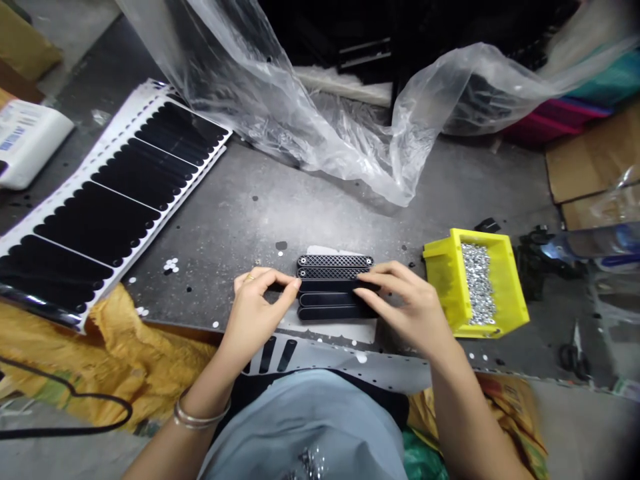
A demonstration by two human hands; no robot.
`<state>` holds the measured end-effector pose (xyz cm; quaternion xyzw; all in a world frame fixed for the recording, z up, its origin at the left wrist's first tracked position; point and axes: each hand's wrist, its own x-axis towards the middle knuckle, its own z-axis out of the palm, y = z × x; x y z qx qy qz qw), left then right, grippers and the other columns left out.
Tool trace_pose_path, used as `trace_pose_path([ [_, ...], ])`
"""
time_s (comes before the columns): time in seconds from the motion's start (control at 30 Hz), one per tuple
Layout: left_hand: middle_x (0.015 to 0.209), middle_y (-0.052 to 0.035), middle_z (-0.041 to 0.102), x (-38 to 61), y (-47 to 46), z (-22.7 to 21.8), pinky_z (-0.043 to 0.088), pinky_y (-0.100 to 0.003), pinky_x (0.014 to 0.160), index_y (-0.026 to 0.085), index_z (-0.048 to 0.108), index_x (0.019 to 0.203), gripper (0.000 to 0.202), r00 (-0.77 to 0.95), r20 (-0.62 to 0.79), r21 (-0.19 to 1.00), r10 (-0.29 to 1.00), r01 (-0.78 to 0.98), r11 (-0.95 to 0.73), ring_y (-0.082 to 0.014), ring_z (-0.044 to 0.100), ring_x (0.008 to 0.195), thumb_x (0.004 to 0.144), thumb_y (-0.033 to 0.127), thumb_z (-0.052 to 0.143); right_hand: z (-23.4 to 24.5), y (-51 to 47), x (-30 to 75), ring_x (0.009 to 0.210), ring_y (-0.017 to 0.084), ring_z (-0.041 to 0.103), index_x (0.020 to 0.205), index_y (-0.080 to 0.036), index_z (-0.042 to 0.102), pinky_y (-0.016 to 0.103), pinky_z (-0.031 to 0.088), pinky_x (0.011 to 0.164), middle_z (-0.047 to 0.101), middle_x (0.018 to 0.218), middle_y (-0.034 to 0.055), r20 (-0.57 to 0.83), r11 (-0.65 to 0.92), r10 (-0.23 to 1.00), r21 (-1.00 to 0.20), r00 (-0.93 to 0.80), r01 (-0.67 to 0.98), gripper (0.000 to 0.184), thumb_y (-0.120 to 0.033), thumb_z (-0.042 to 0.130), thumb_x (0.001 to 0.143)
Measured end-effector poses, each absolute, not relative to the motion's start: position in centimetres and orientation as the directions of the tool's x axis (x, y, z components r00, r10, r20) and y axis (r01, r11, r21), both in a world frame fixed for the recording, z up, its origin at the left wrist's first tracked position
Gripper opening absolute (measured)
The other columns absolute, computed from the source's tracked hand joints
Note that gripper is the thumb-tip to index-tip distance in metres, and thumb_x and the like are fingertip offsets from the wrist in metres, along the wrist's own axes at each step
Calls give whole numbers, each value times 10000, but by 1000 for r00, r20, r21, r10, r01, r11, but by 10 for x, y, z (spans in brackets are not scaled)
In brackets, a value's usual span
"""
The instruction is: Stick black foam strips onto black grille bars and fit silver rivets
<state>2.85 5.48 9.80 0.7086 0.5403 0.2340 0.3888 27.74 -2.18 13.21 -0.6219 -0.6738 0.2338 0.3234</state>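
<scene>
Several narrow black bars with rounded ends lie in a stack of rows in front of me. The two farthest, like this lattice bar [335,261], show a cross-hatched face with small silver inserts at the ends. The nearer ones, such as this smooth bar [330,313], have a plain black face. My left hand [263,297] pinches the left end of a smooth black strip [327,285] in the middle row. At its right end, my right hand [403,297] has its thumb and fingers closed on the strip. Those fingertips cover the right ends of the neighbouring bars.
Sheets of black stickers [110,193] lie at the left. A yellow bin [513,287] of small silver metal parts [479,283] stands at the right, with scissors [576,353] beyond it. Clear plastic film [345,147] drapes over the back of the dark table [225,227].
</scene>
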Motion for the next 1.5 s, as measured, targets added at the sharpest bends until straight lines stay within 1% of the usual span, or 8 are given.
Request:
trace_pose_path([
  [0.17,850,15,771,29,55,99,339,-488,1088,267,730,778,208,303,-75,809,950,576,-119,-220,677,926,898,412,644,123,-28,293,837,165,700,964,-220,793,320,574,743,740,910,37,67,-16,990,-825,126,564,109,-251,689,957],
  [0.5,874,13,765,28,56,96,331,-488,1089,260,724,788,205,313,-70,806,947,577,-131,-223,671,956,910,409,652,118,-27,294,800,154,685,963,-225,798,292,560,715,726,890,35,64,17,996,-834,66,552,129,-257,674,963],
  [0.73,858,11,775,26,57,97,440,-447,1036,250,732,797,223,375,7,735,927,627,-259,-205,702,894,952,385,647,106,-40,288,906,223,602,1209,-298,775,414,553,805,585,1016,82,369,153,928,-481,41,864,253,-301,652,988],
  [0.87,1196,-82,768,-15,108,105,431,-449,1109,225,746,1084,225,256,130,600,958,749,-281,-259,672,1185,1003,366,590,107,-52,281,887,243,603,1431,-349,636,414,544,780,565,1032,80,545,123,820,-464,173,877,491,-312,711,946],
  [1.0,1517,-207,565,-72,163,120,372,-553,1170,158,661,1324,362,-11,138,320,990,947,-34,-383,493,1442,985,218,547,107,-66,273,840,249,628,1352,-371,698,427,529,771,595,1017,75,592,134,769,-519,242,844,418,-305,712,939],
  [1.13,1472,-144,632,-97,176,131,519,-481,1034,228,712,1280,334,42,56,288,998,956,-56,-372,636,1302,993,281,550,102,-77,269,877,255,676,1291,-349,731,434,559,806,636,1043,75,557,158,797,-563,232,811,338,-338,673,958],
  [1.3,1410,-90,689,-108,173,139,526,-382,1027,239,738,1253,349,113,21,305,993,946,-114,-318,666,1282,1015,390,532,98,-87,268,939,262,693,1201,-306,767,415,579,808,664,1055,84,531,159,818,-579,222,800,272,-380,643,970],
  [1.5,1219,-180,770,-94,159,149,537,-429,994,137,680,1304,429,4,204,298,979,952,-66,-341,714,1195,1049,246,352,102,-106,272,905,259,716,1114,-315,799,395,616,786,706,1028,75,516,149,810,-640,278,754,224,-377,650,959],
])
